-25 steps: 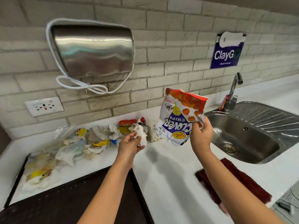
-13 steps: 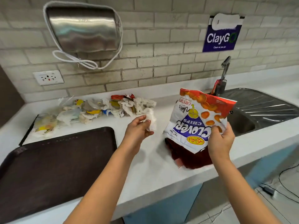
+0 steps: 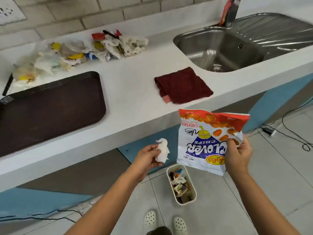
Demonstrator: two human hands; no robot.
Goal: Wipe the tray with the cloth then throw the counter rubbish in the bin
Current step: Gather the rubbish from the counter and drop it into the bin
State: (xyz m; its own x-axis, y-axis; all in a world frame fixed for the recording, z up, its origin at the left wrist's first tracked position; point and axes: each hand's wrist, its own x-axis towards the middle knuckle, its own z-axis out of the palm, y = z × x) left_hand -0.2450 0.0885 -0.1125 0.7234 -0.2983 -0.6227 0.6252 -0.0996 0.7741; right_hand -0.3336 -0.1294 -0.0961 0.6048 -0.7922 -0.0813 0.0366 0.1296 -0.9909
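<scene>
Pinching a crumpled white tissue [image 3: 162,150] in our left hand [image 3: 147,156] and gripping a chip bag [image 3: 207,141] by its torn corner in our right hand [image 3: 238,156], we hold both off the worktop [image 3: 132,92], above the bin [image 3: 181,184] on the floor. We see the bag's print upside down, its long axis roughly upright. Behind, the folded red cloth [image 3: 183,85] lies near the worktop's front edge beside the sink [image 3: 220,48], the dark tray [image 3: 49,106] at the left end, more rubbish [image 3: 88,50] along the back edge.
</scene>
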